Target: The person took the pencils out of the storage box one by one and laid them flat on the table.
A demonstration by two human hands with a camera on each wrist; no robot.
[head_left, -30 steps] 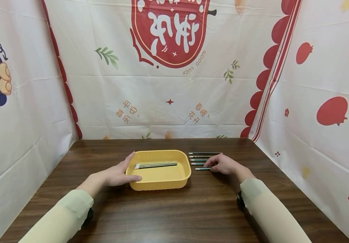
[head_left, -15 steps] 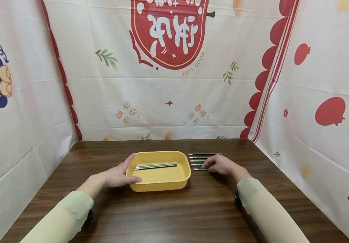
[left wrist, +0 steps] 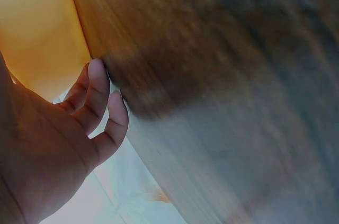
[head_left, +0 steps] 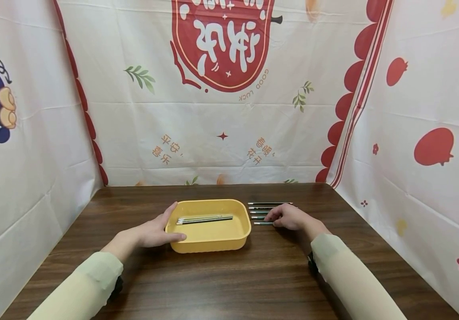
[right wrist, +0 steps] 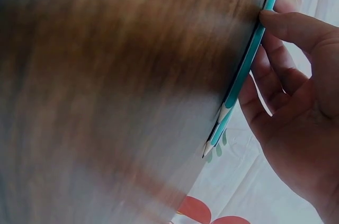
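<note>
A yellow plastic basket (head_left: 209, 245) stands on the dark wooden table, with several pencils (head_left: 204, 219) lying lengthwise inside. My left hand (head_left: 155, 229) holds the basket's left end, thumb over the near rim and fingers along the outer wall. In the left wrist view, the fingertips (left wrist: 97, 68) lie against the basket's side. Right of the basket, several pencils (head_left: 267, 203) lie in a row, pale ends to the left. My right hand (head_left: 291, 217) pinches the nearest one, a green pencil (right wrist: 248, 57), between thumb and fingers. Its sharpened tip shows beside another green pencil's tip in the right wrist view.
The wooden table (head_left: 221, 284) runs back to a white printed cloth (head_left: 229, 115) hanging behind it. Similar cloth walls (head_left: 425, 178) close in both sides. The pencil row sits close to the basket's right wall.
My right hand has moved slightly left, and the nearest pencil has slid a little toward the basket with it. The left hand stays at the basket.
</note>
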